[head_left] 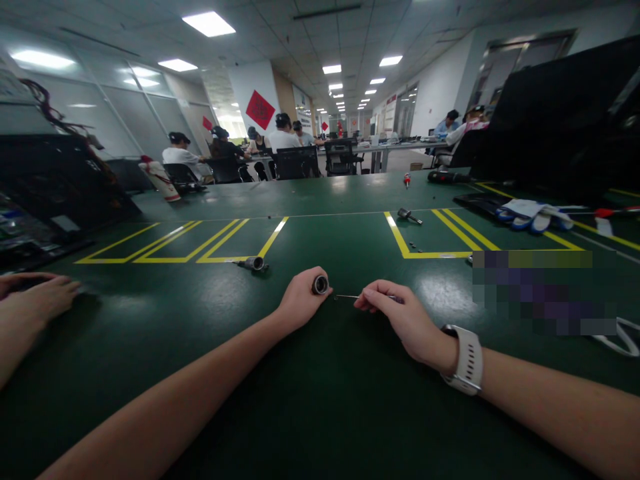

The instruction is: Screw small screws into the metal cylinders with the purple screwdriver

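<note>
My left hand (303,297) is closed around a dark metal cylindrical part (321,285), its round hollow end facing me. Most of that part is hidden by the fingers. A slim screwdriver (347,297) is pinched in my right hand (383,300), its thin shaft pointing left. The tip lies close to the left hand's fingertips, by a tiny dark piece too small to name. Beyond my left hand, a similar metal part with a hollow end (256,263) lies on the green table (320,400).
Yellow tape outlines (165,260) mark the table. Another metal part with a shaft (407,215) and several tiny pieces lie inside the right outline. Work gloves (535,217) and a power tool (447,177) are farther right. Another person's hand (45,300) is at the left edge.
</note>
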{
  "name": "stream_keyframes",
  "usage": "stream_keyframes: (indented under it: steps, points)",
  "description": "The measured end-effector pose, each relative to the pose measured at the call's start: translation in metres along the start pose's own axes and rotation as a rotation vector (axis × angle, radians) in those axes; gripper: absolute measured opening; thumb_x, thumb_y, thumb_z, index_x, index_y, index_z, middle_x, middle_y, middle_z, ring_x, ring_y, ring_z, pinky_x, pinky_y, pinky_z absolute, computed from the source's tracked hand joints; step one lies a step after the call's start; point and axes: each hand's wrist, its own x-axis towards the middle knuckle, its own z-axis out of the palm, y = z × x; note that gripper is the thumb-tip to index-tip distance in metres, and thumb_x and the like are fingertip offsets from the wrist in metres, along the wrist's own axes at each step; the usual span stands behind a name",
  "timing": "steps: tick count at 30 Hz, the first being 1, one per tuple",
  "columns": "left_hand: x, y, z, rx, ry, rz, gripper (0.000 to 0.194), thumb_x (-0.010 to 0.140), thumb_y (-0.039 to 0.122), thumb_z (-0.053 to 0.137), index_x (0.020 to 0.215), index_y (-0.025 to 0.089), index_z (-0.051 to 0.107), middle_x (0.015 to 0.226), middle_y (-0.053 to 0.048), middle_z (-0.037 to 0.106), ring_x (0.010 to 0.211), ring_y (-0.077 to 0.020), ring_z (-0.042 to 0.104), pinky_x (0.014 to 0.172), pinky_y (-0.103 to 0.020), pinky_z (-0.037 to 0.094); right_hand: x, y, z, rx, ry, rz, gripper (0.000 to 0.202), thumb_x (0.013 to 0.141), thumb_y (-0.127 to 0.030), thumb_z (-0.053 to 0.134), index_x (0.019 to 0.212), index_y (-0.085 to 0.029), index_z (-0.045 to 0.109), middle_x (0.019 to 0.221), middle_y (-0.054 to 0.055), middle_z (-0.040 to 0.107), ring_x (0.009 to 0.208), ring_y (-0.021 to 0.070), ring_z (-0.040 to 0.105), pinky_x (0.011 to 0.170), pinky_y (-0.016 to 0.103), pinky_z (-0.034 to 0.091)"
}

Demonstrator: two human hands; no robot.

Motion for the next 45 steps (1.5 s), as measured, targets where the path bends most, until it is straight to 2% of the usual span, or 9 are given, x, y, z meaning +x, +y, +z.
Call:
stream_keyframes:
  steps: [13,19,27,33,36,39,45]
  points:
    - [0.001,-0.003,0.003,0.012,0.007,-0.013,0.012,0.072,0.02,0.061,0.068,0.017,0.049,0.066,0.003,0.05,0.063,-0.0126,0.047,0.057,-0.025,0.035,-0.003,-0.004,0.001,-0.304,0.042,-0.081,0.023,0.084,-0.028,0.045,0.066,-0.018,0.056,0.067,0.0,0.056,0.065,0.0159,0.052,0.061,0.031,0.04]
    - [0.0,-0.003,0.003,-0.027,-0.003,0.018,0.015,0.073,0.026,0.061,0.071,0.017,0.05,0.067,0.003,0.05,0.061,-0.0121,0.047,0.056,-0.025,0.035,-0.006,-0.004,0.0,-0.313,0.002,-0.112,0.022,0.084,-0.024,0.044,0.064,-0.018,0.053,0.065,-0.001,0.054,0.063,0.0143,0.051,0.058,0.028,0.039]
    - [-0.003,0.005,0.002,-0.03,-0.106,0.109,0.017,0.073,0.03,0.063,0.07,0.016,0.052,0.068,0.002,0.053,0.063,-0.0125,0.049,0.057,-0.025,0.037,-0.007,-0.003,0.004,-0.339,-0.055,-0.169,0.02,0.084,-0.022,0.045,0.066,-0.018,0.054,0.065,0.0,0.055,0.062,0.0136,0.051,0.058,0.028,0.039]
    - [-0.002,0.002,0.003,-0.052,-0.117,0.132,0.017,0.073,0.029,0.063,0.07,0.016,0.052,0.067,0.003,0.052,0.062,-0.0119,0.049,0.056,-0.024,0.037,-0.011,-0.007,0.001,-0.241,-0.034,-0.219,0.026,0.084,-0.024,0.043,0.06,-0.018,0.052,0.061,-0.001,0.052,0.059,0.0132,0.05,0.056,0.028,0.039]
    - [-0.003,0.001,0.003,-0.136,-0.057,0.153,0.018,0.073,0.029,0.062,0.071,0.016,0.051,0.068,0.003,0.052,0.062,-0.0111,0.049,0.057,-0.023,0.038,-0.013,-0.006,0.0,-0.184,0.007,-0.319,0.024,0.086,-0.026,0.042,0.067,-0.019,0.054,0.066,0.0,0.054,0.064,0.0137,0.052,0.06,0.029,0.041]
    - [-0.003,0.0,0.002,-0.201,0.017,0.165,0.019,0.073,0.03,0.063,0.072,0.016,0.05,0.068,0.003,0.051,0.061,-0.0101,0.048,0.057,-0.022,0.039,-0.014,-0.004,0.0,-0.161,0.007,-0.361,0.012,0.085,-0.027,0.048,0.082,-0.019,0.057,0.077,0.002,0.058,0.072,0.0148,0.055,0.065,0.03,0.045]
    - [-0.002,-0.002,0.003,-0.252,0.034,0.184,0.021,0.073,0.03,0.064,0.068,0.016,0.049,0.065,0.004,0.049,0.059,-0.0087,0.046,0.056,-0.021,0.038,-0.014,-0.005,0.003,-0.172,-0.107,-0.344,0.01,0.082,-0.025,0.056,0.091,-0.021,0.057,0.092,0.003,0.063,0.084,0.0169,0.06,0.074,0.033,0.048]
